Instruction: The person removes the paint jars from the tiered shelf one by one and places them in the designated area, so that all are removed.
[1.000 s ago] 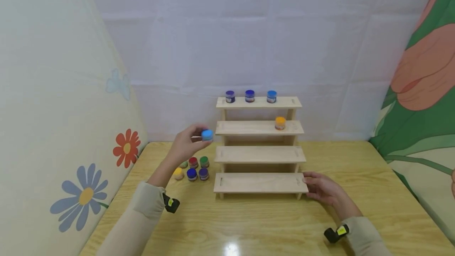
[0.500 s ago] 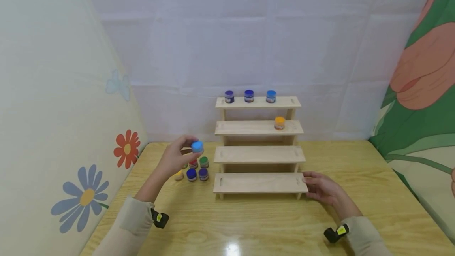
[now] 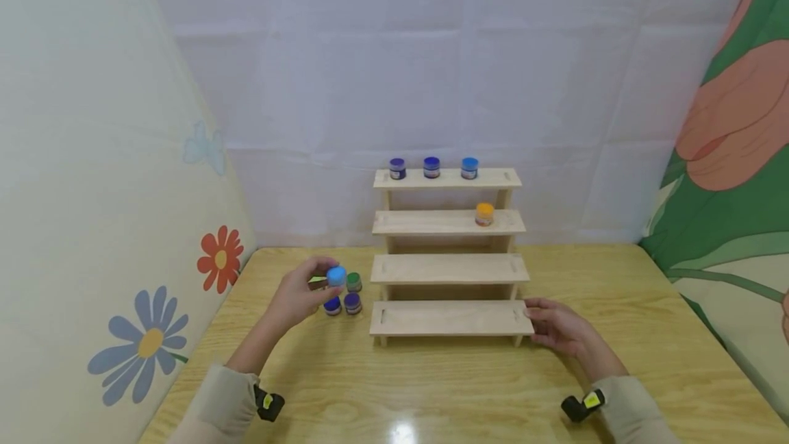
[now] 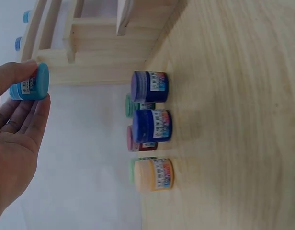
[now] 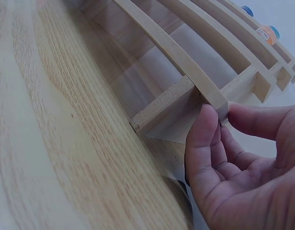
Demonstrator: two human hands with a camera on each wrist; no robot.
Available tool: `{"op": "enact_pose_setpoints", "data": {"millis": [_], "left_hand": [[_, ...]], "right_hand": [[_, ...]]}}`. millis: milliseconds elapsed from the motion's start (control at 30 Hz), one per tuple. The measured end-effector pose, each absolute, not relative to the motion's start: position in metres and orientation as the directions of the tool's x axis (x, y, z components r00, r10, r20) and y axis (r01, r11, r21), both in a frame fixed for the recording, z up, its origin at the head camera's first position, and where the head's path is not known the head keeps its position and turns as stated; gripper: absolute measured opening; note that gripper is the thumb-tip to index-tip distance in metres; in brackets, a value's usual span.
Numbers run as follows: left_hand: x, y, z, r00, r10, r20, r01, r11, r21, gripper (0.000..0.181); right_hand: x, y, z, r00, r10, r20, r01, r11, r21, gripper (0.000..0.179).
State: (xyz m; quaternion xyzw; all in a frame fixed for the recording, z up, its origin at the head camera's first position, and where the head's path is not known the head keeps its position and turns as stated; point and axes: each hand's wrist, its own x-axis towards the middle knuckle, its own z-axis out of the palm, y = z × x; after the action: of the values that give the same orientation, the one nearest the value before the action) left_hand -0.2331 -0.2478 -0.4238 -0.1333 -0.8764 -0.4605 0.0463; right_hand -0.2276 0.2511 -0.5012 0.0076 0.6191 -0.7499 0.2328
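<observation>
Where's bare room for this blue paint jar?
Free: two lowest tiers of the wooden rack, bar the end the right hand grips; the tier above, left of the orange paint jar; tabletop in front. Crowded: left of the rack, six jars near the left hand.

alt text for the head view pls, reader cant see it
A person's left hand holds a light-blue jar near other jars on a wooden table, while the right hand grips the lowest shelf of a four-tier wooden stand. Three blue and purple jars stand on the top shelf, one orange jar on the shelf below.
</observation>
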Motion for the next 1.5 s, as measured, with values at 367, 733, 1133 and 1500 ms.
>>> {"op": "enact_pose_setpoints", "data": {"millis": [367, 733, 1133, 1500], "left_hand": [[-0.230, -0.244, -0.447, -0.969, 0.178, 0.171, 0.241, 0.540, 0.806, 0.046], [-0.226, -0.243, -0.469, -0.979, 0.169, 0.112, 0.192, 0.586, 0.787, 0.040], [-0.224, -0.241, -0.485, -0.975, 0.197, 0.101, 0.200, 0.591, 0.782, 0.036], [-0.221, -0.236, -0.497, -0.983, 0.176, 0.053, 0.153, 0.618, 0.771, 0.032]], "right_hand": [[-0.227, 0.251, -0.502, -0.893, -0.342, -0.294, 0.357, -0.139, -0.924, 0.028], [-0.228, 0.252, -0.504, -0.890, -0.356, -0.285, 0.354, -0.146, -0.924, 0.024], [-0.229, 0.252, -0.503, -0.891, -0.346, -0.294, 0.356, -0.132, -0.925, 0.030], [-0.228, 0.252, -0.502, -0.890, -0.351, -0.289, 0.354, -0.134, -0.926, 0.026]]}}
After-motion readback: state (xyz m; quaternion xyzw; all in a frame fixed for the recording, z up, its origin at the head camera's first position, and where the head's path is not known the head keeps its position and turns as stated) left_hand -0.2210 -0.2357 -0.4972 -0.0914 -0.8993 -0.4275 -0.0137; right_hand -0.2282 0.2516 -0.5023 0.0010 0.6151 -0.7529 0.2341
